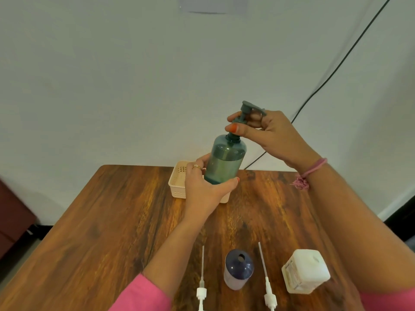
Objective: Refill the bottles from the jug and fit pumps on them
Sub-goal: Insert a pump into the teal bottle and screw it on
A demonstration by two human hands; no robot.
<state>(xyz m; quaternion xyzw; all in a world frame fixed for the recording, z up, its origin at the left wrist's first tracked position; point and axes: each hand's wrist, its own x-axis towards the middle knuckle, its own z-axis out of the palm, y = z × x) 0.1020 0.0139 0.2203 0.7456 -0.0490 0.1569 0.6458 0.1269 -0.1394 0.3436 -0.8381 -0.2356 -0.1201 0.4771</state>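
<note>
My left hand (207, 184) grips the lower part of a translucent teal bottle (226, 159), held tilted in the air above the table. My right hand (265, 131) pinches a grey-green pump (246, 112) at the bottle's neck; whether its collar is seated on the threads I cannot tell. A dark blue bottle (238, 269) with an open mouth stands near the front edge. Two white pumps with long tubes lie on either side of it, one to the left (201, 286) and one to the right (266, 279). The white jug (305, 271) stands at the front right.
A cream slotted basket (179, 179) sits at the far edge of the wooden table (112, 221), behind my left hand. A black cable (332, 72) runs down the white wall at the right. Dark furniture (13, 221) stands left of the table.
</note>
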